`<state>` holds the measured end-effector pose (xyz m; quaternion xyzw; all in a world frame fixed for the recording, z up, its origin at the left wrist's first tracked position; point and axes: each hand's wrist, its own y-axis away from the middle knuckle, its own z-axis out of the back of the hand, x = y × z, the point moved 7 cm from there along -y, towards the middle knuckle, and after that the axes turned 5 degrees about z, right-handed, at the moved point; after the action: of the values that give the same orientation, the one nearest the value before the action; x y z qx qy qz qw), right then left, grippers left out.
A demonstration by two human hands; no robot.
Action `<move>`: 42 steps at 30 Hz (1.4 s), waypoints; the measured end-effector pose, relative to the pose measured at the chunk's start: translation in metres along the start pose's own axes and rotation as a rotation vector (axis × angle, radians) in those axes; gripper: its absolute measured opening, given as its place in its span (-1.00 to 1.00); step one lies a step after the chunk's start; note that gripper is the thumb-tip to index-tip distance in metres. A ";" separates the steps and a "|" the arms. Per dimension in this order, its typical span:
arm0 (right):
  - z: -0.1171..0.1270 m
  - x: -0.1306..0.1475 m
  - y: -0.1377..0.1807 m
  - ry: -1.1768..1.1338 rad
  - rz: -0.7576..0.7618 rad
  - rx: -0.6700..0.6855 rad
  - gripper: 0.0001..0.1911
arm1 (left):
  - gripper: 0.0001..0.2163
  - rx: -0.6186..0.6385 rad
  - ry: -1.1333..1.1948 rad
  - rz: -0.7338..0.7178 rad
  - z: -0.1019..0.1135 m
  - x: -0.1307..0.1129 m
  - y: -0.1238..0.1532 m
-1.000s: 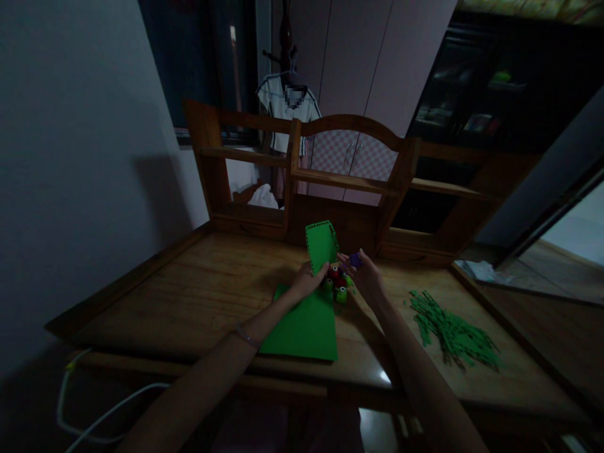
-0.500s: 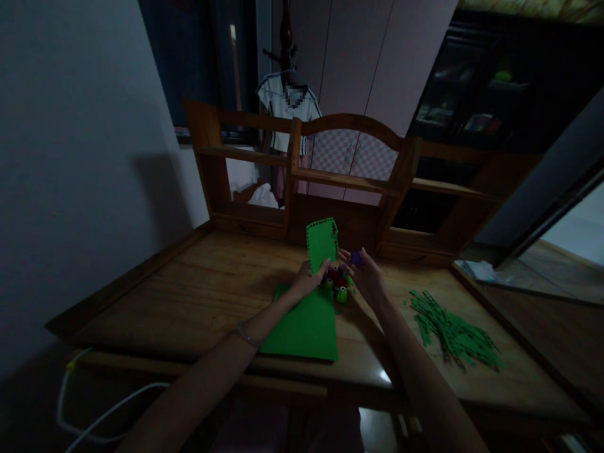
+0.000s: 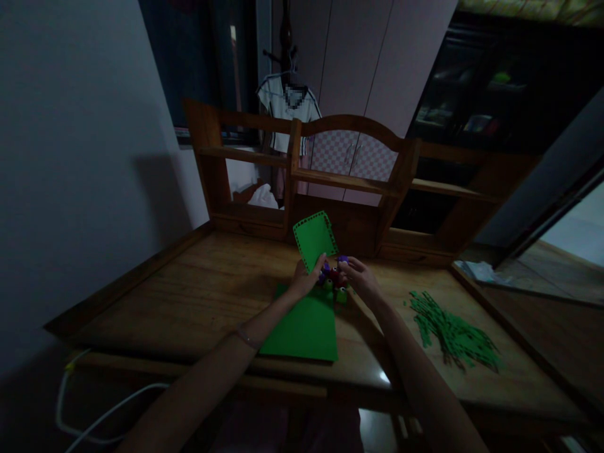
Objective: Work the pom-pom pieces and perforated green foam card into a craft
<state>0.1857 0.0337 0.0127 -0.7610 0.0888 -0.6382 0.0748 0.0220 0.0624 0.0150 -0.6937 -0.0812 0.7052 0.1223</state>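
My left hand (image 3: 306, 280) is closed on the lower edge of a green sheet (image 3: 313, 238), which it holds up at a tilt. A row of small cut-outs runs along the sheet's edges. In my right hand (image 3: 363, 278), the fingers pinch a small purple craft punch (image 3: 343, 258), close to the sheet's right side. Between and below my hands stand several small punches: a red one (image 3: 335, 274) and a green one with white eyes (image 3: 341, 295), partly hidden by my fingers. Under my left wrist lies a larger green sheet (image 3: 302, 330).
A heap of green punched strips (image 3: 453, 333) lies on the right of the wooden desk (image 3: 189, 296). At the back rises a wooden shelf unit (image 3: 349, 179). A white cable (image 3: 117, 402) hangs at the lower left.
The raised green sheet has swung left and tilted more. My right hand has moved left with the purple punch, lowering it nearer the sheet and turning the fingers inward.
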 end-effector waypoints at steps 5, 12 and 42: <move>-0.010 0.002 0.008 0.105 -0.012 0.076 -0.63 | -0.62 0.014 0.001 0.004 -0.001 -0.005 0.003; -0.016 0.006 0.010 0.087 0.006 0.093 -0.66 | -0.61 0.067 -0.036 0.004 -0.005 -0.009 0.008; -0.012 0.002 0.005 0.034 0.042 0.023 -0.67 | -0.60 0.126 -0.023 0.045 -0.012 0.000 0.007</move>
<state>0.1738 0.0280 0.0159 -0.7472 0.0987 -0.6502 0.0955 0.0332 0.0549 0.0129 -0.6781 -0.0225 0.7194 0.1489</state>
